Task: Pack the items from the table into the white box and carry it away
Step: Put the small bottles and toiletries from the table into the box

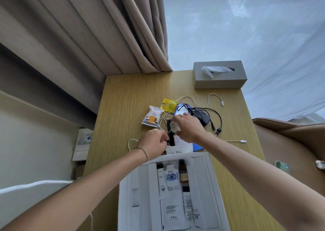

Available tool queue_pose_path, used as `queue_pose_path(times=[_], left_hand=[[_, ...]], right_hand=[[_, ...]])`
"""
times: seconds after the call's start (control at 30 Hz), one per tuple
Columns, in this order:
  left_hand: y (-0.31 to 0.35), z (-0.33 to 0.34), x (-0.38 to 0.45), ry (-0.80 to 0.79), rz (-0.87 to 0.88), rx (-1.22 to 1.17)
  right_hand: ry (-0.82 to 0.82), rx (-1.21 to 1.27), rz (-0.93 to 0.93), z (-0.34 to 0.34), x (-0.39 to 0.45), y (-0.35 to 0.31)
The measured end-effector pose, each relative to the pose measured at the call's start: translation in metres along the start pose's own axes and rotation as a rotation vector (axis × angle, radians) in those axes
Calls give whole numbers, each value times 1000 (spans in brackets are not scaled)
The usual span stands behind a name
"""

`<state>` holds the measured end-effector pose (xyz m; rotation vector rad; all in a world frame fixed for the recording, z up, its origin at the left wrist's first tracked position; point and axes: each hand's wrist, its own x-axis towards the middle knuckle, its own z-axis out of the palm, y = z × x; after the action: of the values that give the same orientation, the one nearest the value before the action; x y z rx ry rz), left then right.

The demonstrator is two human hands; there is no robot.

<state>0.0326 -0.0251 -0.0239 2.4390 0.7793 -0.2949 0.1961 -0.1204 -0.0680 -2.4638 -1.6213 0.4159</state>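
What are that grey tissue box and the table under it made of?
The tissue box looks like matte grey leatherette or covered board: even, dull, sharp-edged. The table looks like pale wood veneer or laminate, with fine straight grain lines. Neither can be told for sure.

White box [211, 178] — grey tissue box [219, 79]

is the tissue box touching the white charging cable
Apart. The head view shows bare wooden table between the grey tissue box and the white charging cable.

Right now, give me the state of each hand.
Left hand: pinching a thin white cable.
Right hand: grip closed on a small pale translucent packet.
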Motion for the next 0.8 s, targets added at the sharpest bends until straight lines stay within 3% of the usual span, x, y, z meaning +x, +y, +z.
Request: queue_pose_path(times=[0.13,0.27,0.6,0.8], left_hand=[[8,9,13,-64,73,26],[14,19,28,-141,130,86],[21,40,47,-321,181,254],[21,37,43,-243,131,126]], right_hand=[[127,535,330,-12,-19,2],[139,797,430,-22,-43,4],[120,987,537,-44,-87,12],[88,1069,495,-57,-109,-1]])
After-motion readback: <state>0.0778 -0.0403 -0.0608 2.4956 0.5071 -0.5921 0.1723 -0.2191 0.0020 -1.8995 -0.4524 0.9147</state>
